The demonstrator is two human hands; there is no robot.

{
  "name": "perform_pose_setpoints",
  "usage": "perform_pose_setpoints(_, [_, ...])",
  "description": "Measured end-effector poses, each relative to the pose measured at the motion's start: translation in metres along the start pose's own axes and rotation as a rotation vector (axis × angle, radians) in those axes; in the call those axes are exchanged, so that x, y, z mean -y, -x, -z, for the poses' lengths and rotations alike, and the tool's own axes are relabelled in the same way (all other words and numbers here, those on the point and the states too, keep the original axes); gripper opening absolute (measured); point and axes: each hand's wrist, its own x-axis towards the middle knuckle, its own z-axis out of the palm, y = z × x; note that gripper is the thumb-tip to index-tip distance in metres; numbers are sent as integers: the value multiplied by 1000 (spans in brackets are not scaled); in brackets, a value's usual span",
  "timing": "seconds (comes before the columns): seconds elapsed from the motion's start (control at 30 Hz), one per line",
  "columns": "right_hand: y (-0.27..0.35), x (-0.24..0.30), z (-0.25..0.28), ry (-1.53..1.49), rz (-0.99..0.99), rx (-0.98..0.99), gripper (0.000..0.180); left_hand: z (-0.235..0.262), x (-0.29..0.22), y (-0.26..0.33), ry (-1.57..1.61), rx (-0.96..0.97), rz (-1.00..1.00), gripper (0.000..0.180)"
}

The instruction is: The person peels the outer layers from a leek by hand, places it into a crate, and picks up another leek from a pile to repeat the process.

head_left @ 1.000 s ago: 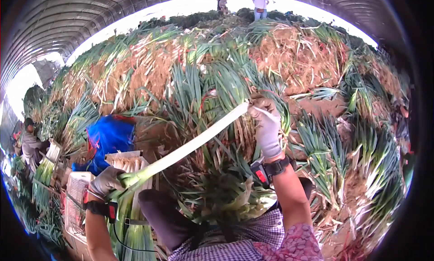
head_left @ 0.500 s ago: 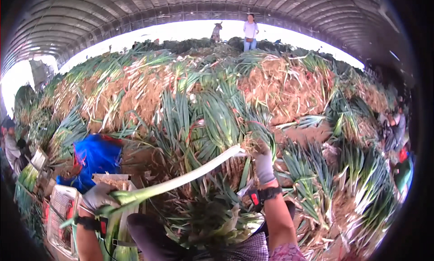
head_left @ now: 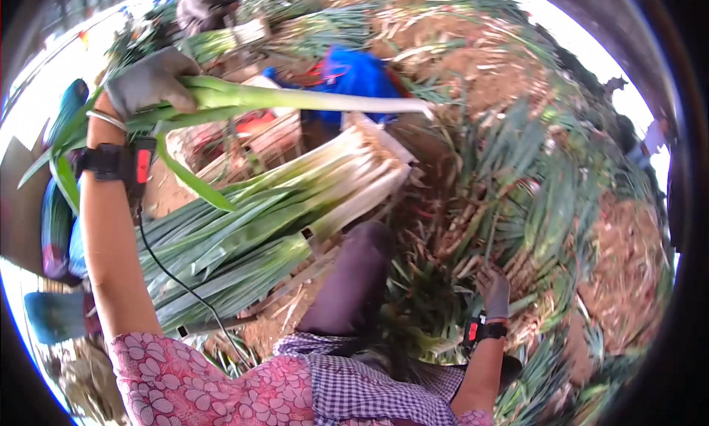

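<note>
A long leek (head_left: 332, 102), white at its root end and green at its leaves, is held up by my gloved left hand (head_left: 153, 83). That hand is closed around the leafy end, and the white end points right. Below it lies a stack of leeks (head_left: 295, 197) with white ends aligned. My gloved right hand (head_left: 493, 289) is low on the right, its fingers stretched out against the stalks of untrimmed leeks (head_left: 528, 267). What its fingertips touch is hard to make out.
A blue sheet (head_left: 353, 83) lies behind the stack, beside a pale crate (head_left: 214, 142). Heaps of leeks and brown roots (head_left: 628, 260) cover the right side. Another person (head_left: 199, 9) sits at the far left. A dark cable hangs from my left wrist strap.
My view has turned left. My left hand has carried the leek up over the stack. The right hand has left the leek's root end and moved down to the untrimmed leeks.
</note>
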Motion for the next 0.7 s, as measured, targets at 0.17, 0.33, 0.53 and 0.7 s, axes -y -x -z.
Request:
perform_pose_setpoints(0.17, [-14, -9, -43, 49, -109, 30, 19, 10, 86, 43, -159, 2, 311, 45])
perform_pose_setpoints(0.33, [-39, -21, -46, 95, -145, 92, 24, -96, 168, 1, -50, -13, 318, 44])
perform_pose_setpoints(0.53, [-37, -22, -81, 383, -21, 196, 22, -263, 222, -75, 574, 115, 379, 36])
perform_pose_setpoints(0.7, [-36, -30, -116, 403, -95, 173, 27, -318, 250, -82, 651, -42, 205, 36])
